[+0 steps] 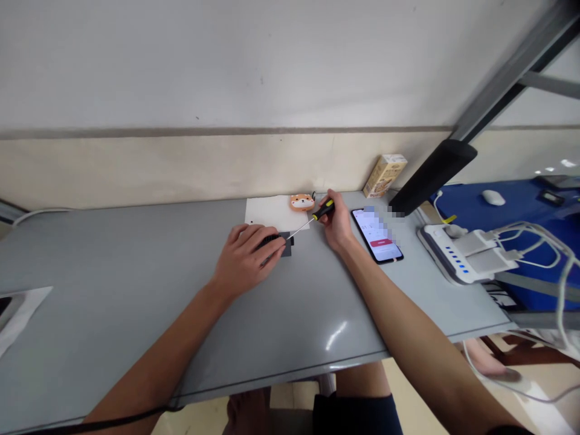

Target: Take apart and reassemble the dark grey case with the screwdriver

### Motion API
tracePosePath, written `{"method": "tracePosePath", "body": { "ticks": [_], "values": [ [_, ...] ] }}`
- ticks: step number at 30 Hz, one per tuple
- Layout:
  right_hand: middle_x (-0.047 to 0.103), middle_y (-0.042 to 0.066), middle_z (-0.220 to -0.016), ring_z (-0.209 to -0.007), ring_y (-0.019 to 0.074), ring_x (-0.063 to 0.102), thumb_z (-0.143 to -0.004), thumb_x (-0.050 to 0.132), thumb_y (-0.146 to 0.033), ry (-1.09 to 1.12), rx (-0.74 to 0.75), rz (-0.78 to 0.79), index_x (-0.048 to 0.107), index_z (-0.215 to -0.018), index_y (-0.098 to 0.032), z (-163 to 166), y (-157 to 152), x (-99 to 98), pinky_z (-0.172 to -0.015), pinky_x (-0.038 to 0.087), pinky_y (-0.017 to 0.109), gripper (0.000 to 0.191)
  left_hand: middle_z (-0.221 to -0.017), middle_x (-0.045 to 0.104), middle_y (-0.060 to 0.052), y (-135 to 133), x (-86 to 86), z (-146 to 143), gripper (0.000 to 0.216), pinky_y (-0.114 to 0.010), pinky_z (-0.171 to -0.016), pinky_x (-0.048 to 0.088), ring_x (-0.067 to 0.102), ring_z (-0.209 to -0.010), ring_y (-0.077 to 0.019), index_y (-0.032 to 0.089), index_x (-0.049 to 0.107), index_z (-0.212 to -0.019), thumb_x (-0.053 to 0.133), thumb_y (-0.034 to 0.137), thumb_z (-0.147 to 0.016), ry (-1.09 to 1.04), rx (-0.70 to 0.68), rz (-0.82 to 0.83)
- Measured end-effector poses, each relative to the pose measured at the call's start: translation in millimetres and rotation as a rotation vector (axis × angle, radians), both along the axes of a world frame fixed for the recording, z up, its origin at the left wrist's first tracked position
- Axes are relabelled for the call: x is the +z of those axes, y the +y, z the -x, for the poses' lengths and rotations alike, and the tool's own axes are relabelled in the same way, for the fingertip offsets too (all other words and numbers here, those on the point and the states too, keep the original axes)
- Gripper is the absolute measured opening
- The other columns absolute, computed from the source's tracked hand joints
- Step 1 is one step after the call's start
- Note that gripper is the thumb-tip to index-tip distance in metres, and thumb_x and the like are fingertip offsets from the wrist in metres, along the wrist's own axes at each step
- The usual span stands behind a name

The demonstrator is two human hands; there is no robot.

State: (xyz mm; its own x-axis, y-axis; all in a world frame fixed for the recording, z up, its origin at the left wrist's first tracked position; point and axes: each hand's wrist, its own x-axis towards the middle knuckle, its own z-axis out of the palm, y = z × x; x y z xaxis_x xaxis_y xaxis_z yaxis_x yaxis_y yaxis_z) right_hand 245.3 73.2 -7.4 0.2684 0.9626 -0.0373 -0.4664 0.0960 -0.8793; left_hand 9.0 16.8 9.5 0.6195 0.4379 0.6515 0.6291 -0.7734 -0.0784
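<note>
My right hand (336, 222) is closed around the black and yellow handle of a screwdriver (324, 209). Its thin metal shaft slants down to the left and meets a small dark grey block-like part (285, 246). Over that part lies my left hand (247, 257), fingers curled on it and pressing it to the desk, so most of it is hidden. Just behind the hands is a sheet of white paper (267, 212), with an orange dog-face case (301, 203) at its right end.
Right of my right hand lies a lit phone (377, 234). Beyond it are a white power strip (453, 257) with plugged chargers and cables, a drink carton (385, 175) and a black padded post (432, 175). A wall runs along the grey desk's (136, 254) back edge.
</note>
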Motion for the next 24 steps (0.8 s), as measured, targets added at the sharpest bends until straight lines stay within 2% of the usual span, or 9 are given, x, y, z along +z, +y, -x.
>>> {"method": "tracePosePath", "body": {
  "ticks": [3, 5, 6, 8, 9, 11, 16, 19, 24],
  "values": [
    [0.054, -0.004, -0.061, -0.046, 0.0090, 0.038, -0.089, 0.057, -0.057, -0.034, -0.050, 0.018, 0.059, -0.074, -0.022, 0.0, -0.6, 2.9, -0.045, 0.025, 0.028, 0.037, -0.112, 0.077, -0.003, -2.7, 2.1, 1.7, 0.022, -0.043, -0.096, 0.045, 0.070, -0.099, -0.0229, 0.028, 0.069, -0.109, 0.067, 0.015, -0.091, 0.030, -0.018, -0.003],
    [0.060, -0.002, -0.070, -0.053, 0.0107, 0.045, -0.092, 0.054, -0.060, -0.159, -0.123, -0.060, 0.063, -0.086, -0.024, 2.8, -5.2, 6.3, -0.049, 0.032, 0.027, 0.038, -0.116, 0.076, -0.003, -7.8, 0.4, 5.7, 0.026, -0.044, -0.099, 0.043, 0.070, -0.104, -0.0237, 0.028, 0.068, -0.115, 0.066, 0.015, -0.092, -0.013, -0.002, 0.049],
    [0.065, 0.000, -0.080, -0.060, 0.0120, 0.052, -0.094, 0.053, -0.060, -0.255, -0.156, -0.130, 0.065, -0.095, -0.025, 5.2, -9.0, 8.3, -0.054, 0.038, 0.027, 0.037, -0.119, 0.075, -0.004, -10.8, -1.7, 8.8, 0.028, -0.045, -0.101, 0.042, 0.070, -0.109, -0.0245, 0.028, 0.067, -0.118, 0.064, 0.016, -0.093, -0.063, 0.026, 0.085],
    [0.070, 0.004, -0.111, -0.089, 0.0165, 0.064, -0.095, 0.056, -0.055, -0.485, -0.172, -0.296, 0.067, -0.108, -0.028, 11.3, -18.6, 12.1, -0.074, 0.049, 0.030, 0.032, -0.127, 0.072, -0.008, -16.4, -8.2, 17.1, 0.029, -0.047, -0.104, 0.041, 0.065, -0.120, -0.0275, 0.026, 0.065, -0.123, 0.061, 0.018, -0.095, -0.211, 0.118, 0.158],
    [0.069, 0.005, -0.119, -0.102, 0.0193, 0.064, -0.097, 0.056, -0.052, -0.602, -0.138, -0.363, 0.068, -0.112, -0.029, 14.6, -23.7, 13.7, -0.084, 0.050, 0.033, 0.030, -0.130, 0.070, -0.009, -18.4, -11.7, 21.9, 0.029, -0.048, -0.105, 0.041, 0.064, -0.123, -0.0282, 0.025, 0.063, -0.125, 0.059, 0.019, -0.097, -0.282, 0.158, 0.200],
    [0.069, 0.005, -0.123, -0.113, 0.0228, 0.063, -0.098, 0.056, -0.049, -0.801, -0.023, -0.445, 0.068, -0.118, -0.033, 20.6, -32.4, 15.6, -0.095, 0.049, 0.038, 0.028, -0.133, 0.068, -0.011, -20.3, -17.8, 31.3, 0.031, -0.050, -0.107, 0.041, 0.062, -0.125, -0.0284, 0.024, 0.060, -0.130, 0.056, 0.024, -0.100, -0.376, 0.208, 0.317],
    [0.069, 0.005, -0.125, -0.118, 0.0243, 0.062, -0.100, 0.051, -0.047, -0.878, 0.019, -0.454, 0.067, -0.120, -0.034, 28.4, -37.2, 9.4, -0.099, 0.049, 0.040, 0.029, -0.127, 0.068, -0.010, -19.4, -23.5, 43.7, 0.027, -0.044, -0.099, 0.050, 0.064, -0.117, -0.0246, 0.023, 0.060, -0.128, 0.051, 0.032, -0.103, -0.539, 0.207, 0.547],
    [0.072, 0.004, -0.122, -0.116, 0.0245, 0.064, -0.099, 0.055, -0.046, -0.849, 0.075, -0.435, 0.070, -0.116, -0.033, 29.5, -33.4, 1.8, -0.099, 0.048, 0.039, 0.027, -0.122, 0.069, -0.009, -22.1, -26.3, 44.5, 0.024, -0.042, -0.096, 0.053, 0.065, -0.112, -0.0236, 0.023, 0.060, -0.123, 0.055, 0.028, -0.100, -0.537, 0.218, 0.518],
    [0.074, 0.002, -0.100, -0.089, 0.0193, 0.065, -0.100, 0.052, -0.049, -0.735, 0.091, -0.313, 0.074, -0.101, -0.028, 31.7, -30.9, -4.9, -0.077, 0.047, 0.031, 0.030, -0.119, 0.070, -0.010, -28.0, -32.3, 42.2, 0.031, -0.043, -0.093, 0.054, 0.067, -0.108, -0.0250, 0.024, 0.057, -0.127, 0.060, 0.023, -0.096, -0.428, 0.277, 0.404]
  ]
}}
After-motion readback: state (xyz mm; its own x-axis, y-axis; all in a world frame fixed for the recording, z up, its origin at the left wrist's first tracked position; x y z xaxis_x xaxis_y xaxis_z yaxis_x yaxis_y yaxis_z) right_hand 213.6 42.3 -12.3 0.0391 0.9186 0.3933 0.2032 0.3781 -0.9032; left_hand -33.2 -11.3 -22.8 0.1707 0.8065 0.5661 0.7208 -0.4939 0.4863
